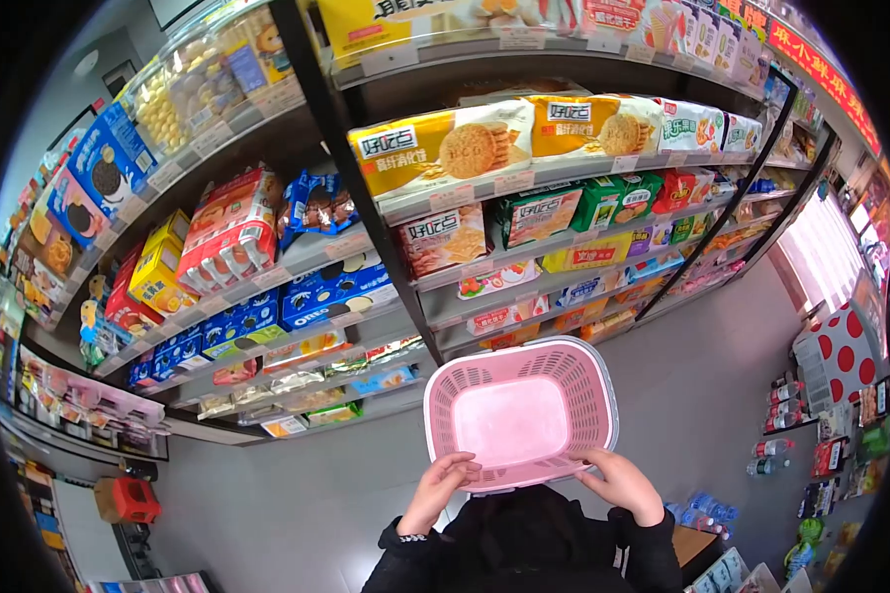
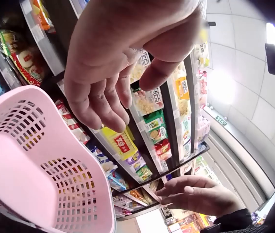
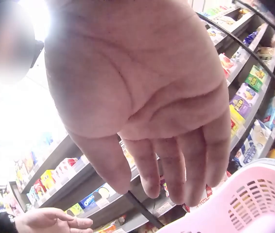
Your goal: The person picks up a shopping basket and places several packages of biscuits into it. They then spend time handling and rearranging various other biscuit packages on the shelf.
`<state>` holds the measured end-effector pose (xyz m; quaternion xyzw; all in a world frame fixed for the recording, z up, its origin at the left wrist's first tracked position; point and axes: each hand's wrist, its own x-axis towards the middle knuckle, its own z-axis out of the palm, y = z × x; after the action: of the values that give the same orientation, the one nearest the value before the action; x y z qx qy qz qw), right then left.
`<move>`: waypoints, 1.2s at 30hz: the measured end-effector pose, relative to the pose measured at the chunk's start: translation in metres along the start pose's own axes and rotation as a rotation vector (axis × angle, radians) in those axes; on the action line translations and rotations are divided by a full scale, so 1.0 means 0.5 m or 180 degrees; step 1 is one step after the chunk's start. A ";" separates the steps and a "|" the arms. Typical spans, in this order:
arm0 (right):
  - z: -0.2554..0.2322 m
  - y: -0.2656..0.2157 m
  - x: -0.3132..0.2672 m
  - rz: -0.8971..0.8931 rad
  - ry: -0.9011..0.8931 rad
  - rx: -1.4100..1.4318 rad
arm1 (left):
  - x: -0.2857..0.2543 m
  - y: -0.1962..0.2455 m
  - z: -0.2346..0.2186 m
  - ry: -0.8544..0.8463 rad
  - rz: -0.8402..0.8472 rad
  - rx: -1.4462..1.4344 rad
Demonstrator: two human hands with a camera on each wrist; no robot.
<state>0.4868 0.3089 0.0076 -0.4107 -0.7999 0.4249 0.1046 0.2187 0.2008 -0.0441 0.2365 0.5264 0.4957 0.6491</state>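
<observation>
A pink plastic basket (image 1: 509,410) with slotted sides and nothing inside is in front of the body in the head view. Over its near rim on the left is the left hand (image 1: 443,486), fingers relaxed; the right hand (image 1: 618,482) is at the near right corner. In the left wrist view, the left hand (image 2: 123,63) hangs with loose fingers beside the basket (image 2: 18,179), not curled round it. The right wrist view shows the right hand (image 3: 147,97) with extended fingers above the basket rim (image 3: 225,199). Whether either hand touches the rim is unclear.
Shelves of packaged snacks (image 1: 445,148) stand ahead and to the left, with blue Oreo boxes (image 1: 336,295) low down. Grey floor (image 1: 297,494) surrounds the basket. Bottles (image 1: 769,457) and a red-dotted white item (image 1: 841,351) are at the right; a red box (image 1: 135,500) is at the left.
</observation>
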 end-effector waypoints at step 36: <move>0.123 0.771 0.204 0.2175 -0.1063 0.2675 | 0.137 -0.301 0.116 0.4853 0.0278 0.1513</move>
<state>0.6087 0.4645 -0.3440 -0.4965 -0.3894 0.7757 -0.0123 0.3281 0.2148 -0.1803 -0.0151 0.9070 0.4203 0.0227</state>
